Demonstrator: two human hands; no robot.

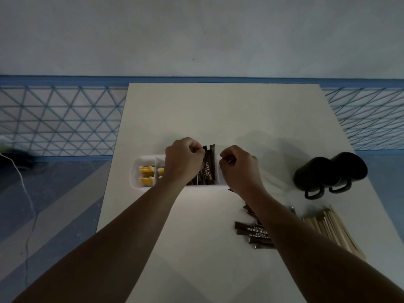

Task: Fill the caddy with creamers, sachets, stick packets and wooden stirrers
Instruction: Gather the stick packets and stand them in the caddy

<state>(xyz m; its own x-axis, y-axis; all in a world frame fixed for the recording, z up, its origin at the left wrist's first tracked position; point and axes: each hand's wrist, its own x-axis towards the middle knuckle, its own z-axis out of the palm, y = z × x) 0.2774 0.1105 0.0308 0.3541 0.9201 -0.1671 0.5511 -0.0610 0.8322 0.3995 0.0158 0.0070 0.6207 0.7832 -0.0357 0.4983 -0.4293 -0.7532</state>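
Note:
A white caddy (136, 171) stands mid-table. Its left compartment holds yellow sachets (146, 174), and more yellow shows in the compartment beside it. Dark brown stick packets (209, 169) marked CITY CAFE SUGAR stand upright further right in the caddy. My left hand (183, 160) is over the caddy's middle and pinches the upper end of those packets. My right hand (238, 169) hovers over the caddy's right end with fingers curled and thumb against forefinger; nothing shows in them. Loose stick packets (251, 231) and a pile of wooden stirrers (332, 228) lie near right, partly under my right forearm.
Two black mugs (328, 171) sit at the right of the white table (218, 110), handles toward me. The table's left edge drops to a blue floor where a white cable (26, 189) runs. A patterned wall strip lies behind.

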